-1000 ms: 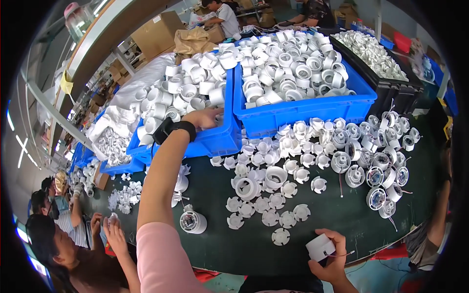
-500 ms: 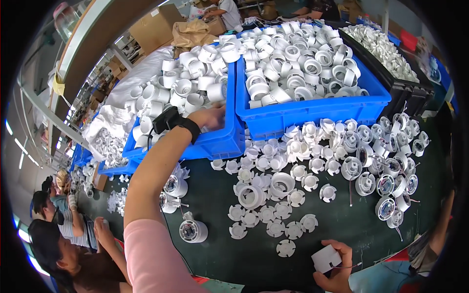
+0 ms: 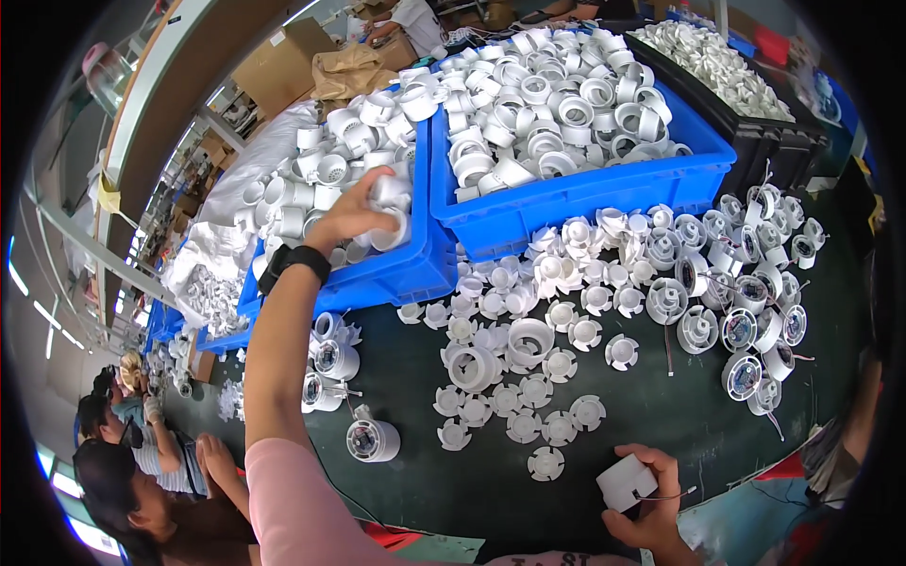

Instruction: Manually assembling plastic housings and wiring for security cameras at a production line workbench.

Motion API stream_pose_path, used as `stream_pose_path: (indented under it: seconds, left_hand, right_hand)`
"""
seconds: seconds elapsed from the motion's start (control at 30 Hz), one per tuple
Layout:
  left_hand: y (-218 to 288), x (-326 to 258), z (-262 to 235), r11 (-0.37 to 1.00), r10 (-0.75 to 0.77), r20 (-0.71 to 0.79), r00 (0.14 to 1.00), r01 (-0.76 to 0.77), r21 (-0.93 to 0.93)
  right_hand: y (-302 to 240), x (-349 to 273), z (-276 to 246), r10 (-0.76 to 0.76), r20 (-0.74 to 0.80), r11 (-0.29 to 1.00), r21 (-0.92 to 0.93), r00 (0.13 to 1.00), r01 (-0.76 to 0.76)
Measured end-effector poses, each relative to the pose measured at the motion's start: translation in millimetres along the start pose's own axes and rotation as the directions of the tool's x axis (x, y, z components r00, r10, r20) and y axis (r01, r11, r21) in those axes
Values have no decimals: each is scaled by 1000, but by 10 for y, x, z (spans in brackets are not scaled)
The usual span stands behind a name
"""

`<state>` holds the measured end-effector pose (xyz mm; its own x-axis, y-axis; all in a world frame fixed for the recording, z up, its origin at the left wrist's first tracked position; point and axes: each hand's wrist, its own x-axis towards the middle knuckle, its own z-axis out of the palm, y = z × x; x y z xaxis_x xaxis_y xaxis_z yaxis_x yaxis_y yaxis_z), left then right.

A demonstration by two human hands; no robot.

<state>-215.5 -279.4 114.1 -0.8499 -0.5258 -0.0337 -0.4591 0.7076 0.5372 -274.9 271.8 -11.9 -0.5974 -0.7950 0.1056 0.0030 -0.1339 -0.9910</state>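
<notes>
My left hand [image 3: 347,217] reaches into the left blue bin [image 3: 377,274], its fingers and thumb around a white plastic cup [image 3: 393,193] near the bin's right wall. Other white cups lie heaped around it. A dark band circles my left wrist. Low on the right, my right hand [image 3: 661,500] grips a white plastic housing [image 3: 625,483] just above the dark green table [image 3: 491,500]. A thin wire with a small connector sticks out of the housing to the right. Nearest to that hand, a white finned disc [image 3: 545,463] lies on the table.
A second blue bin [image 3: 585,209] is heaped with white rings; a black crate [image 3: 783,141] holds small white parts. Finned discs spread over the mid-table. Wired motor units [image 3: 741,375] cluster at right, and another unit [image 3: 373,441] stands left. Co-workers [image 3: 142,491] sit at left.
My left hand has turned and lifted a little, and fingers once buried among the cups now show around one. The whole view has shifted slightly. My right hand keeps the housing.
</notes>
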Motion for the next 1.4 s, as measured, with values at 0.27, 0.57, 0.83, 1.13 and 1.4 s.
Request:
stream_pose_path:
  seconds: [0.27,0.57,0.83,1.13,1.4]
  left_hand:
    - [1286,-727,16,918,245,-239,940,-304,-256]
    - [1745,-1000,1657,788,540,-107,835,-457,412]
    - [1975,-1258,1582,903,411,-376,830,-427,46]
    - [2260,-2571,2136,675,149,51,987,-64,-735]
    - [2334,-3078,2533,504,72,-248,966,-250,-827]
  right_hand:
    - [-27,33,-43,-35,29,998,-45,999,36]
    - [-152,95,-2,-15,-16,980,-197,1000,12]
    - [-144,35,-7,-235,-111,928,-321,966,189]
    - [-432,-235,62,-394,58,896,-196,917,398]
    - [-453,-311,150,-216,208,976,9,954,219]
